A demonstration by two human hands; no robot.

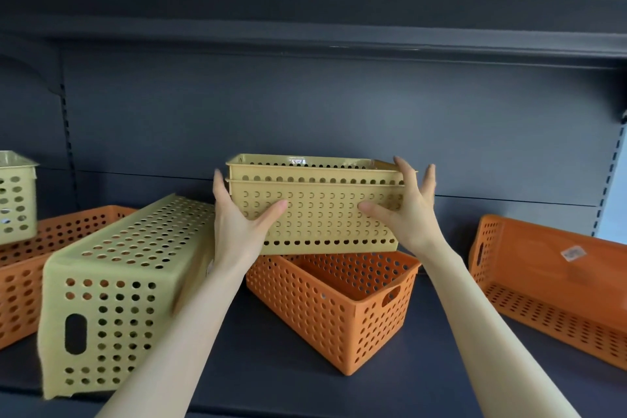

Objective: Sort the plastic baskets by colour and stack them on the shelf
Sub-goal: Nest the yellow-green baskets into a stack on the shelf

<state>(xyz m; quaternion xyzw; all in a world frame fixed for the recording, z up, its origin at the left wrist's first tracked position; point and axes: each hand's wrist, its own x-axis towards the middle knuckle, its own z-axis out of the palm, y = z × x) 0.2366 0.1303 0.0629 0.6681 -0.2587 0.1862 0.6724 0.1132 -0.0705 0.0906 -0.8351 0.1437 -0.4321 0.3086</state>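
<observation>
Two nested yellow baskets are held up at the centre, just above an upright orange basket on the dark shelf. My left hand grips their left end and my right hand grips their right end, thumbs on the front wall. A pale green basket lies upside down at the left. Behind it stands another orange basket, with a second pale green basket on top at the far left. A third orange basket lies on its side at the right.
The shelf's dark back panel rises right behind the baskets, and an upper shelf overhangs above. Slotted uprights run down at the left and right. Bare shelf surface shows at the front between the baskets.
</observation>
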